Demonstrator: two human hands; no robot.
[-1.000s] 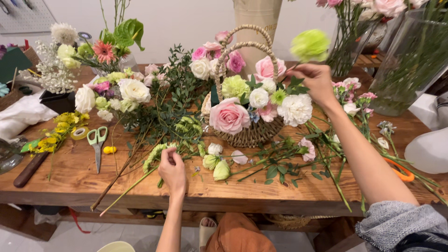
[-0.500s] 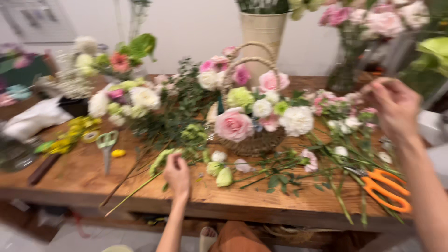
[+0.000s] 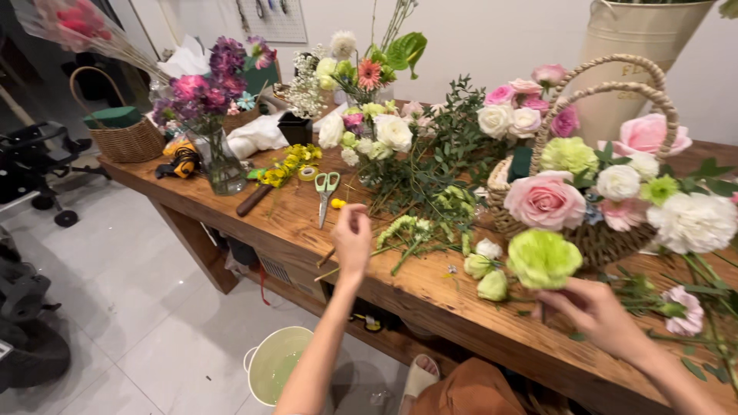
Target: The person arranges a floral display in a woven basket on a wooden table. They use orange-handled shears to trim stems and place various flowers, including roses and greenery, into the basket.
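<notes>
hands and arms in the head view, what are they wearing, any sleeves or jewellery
Both are bare: the left hand and its forearm show no sleeve, glove, watch or ring. The right hand is likewise ungloved, its forearm uncovered to the frame edge. No markings are visible on either.

We find bare wood left of the scissors (image 3: 326, 190); right of them, cut stems (image 3: 407, 242) and the flower basket (image 3: 592, 230) block passage.

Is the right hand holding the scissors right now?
No, the right hand grips a green flower by its stem, while the scissors lie untouched on the table.
</notes>
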